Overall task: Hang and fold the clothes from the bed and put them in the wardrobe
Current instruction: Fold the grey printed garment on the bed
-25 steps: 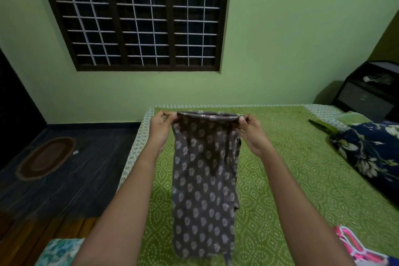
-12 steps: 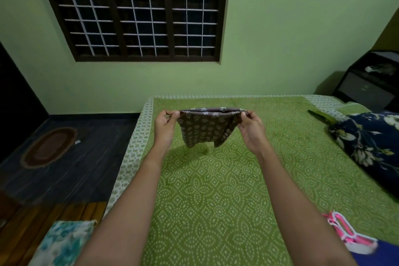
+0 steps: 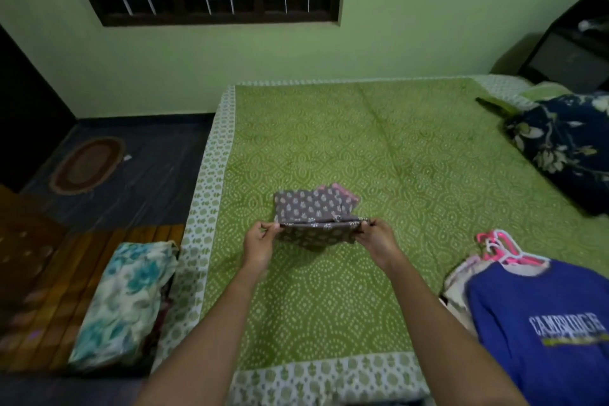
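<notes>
A grey garment with a white leaf print [image 3: 313, 208] lies partly folded on the green bedspread [image 3: 395, 148], with a pink edge showing at its far right corner. My left hand [image 3: 262, 241] pinches the left end of its near edge, and my right hand [image 3: 375, 236] pinches the right end. That edge is lifted slightly above the bed. A blue "Cambridge" T-shirt [image 3: 543, 323] on pink hangers [image 3: 504, 247] lies on the bed at the right, over a pale garment.
A dark blue floral pillow [image 3: 566, 138] sits at the bed's right side. A teal floral cloth [image 3: 125, 300] lies on a wooden surface left of the bed. An oval brown rug [image 3: 87, 165] is on the dark floor. A dark shelf unit [image 3: 573, 53] stands far right.
The garment hung full length from both hands, then swung forward. It now rests folded on the bed, with both hands lower and nearer. My view has tilted downward.
</notes>
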A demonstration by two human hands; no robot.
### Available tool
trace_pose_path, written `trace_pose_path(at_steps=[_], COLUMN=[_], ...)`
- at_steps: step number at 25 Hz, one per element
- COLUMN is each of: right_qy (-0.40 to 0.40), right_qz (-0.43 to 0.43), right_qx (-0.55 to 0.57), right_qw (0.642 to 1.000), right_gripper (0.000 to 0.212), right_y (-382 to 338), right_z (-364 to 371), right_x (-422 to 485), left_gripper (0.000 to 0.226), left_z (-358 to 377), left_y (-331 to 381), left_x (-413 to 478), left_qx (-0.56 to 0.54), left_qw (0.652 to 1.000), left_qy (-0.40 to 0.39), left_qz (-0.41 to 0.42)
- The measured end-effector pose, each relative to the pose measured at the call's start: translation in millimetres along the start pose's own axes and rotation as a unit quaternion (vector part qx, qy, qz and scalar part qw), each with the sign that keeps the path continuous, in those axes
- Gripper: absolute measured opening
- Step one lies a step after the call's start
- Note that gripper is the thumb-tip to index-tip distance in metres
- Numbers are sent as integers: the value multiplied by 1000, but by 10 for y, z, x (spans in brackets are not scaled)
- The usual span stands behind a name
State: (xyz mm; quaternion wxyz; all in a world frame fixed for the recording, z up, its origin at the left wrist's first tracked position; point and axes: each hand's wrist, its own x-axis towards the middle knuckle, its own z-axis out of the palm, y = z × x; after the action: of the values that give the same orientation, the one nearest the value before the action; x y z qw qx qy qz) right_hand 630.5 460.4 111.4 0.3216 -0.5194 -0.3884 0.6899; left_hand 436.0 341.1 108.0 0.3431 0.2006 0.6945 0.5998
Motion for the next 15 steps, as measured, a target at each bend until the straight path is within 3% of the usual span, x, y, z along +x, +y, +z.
trace_pose_path(at_steps=[8, 15], right_qy=[59, 43], right_qz=[45, 61], right_qx=[-72, -143], right_qw=[995, 987], right_gripper=[28, 26], right_y=[1139, 1830], right_z=[-358, -653], right_x=[-763, -1040], left_gripper=[20, 21], left_z=[-464, -639], left_y=[-948, -1496], left_x=[-953, -1448], left_qx=[42, 59], left_qw=[996, 992], left_qy=[-12, -29], left_qz=[-78, -111])
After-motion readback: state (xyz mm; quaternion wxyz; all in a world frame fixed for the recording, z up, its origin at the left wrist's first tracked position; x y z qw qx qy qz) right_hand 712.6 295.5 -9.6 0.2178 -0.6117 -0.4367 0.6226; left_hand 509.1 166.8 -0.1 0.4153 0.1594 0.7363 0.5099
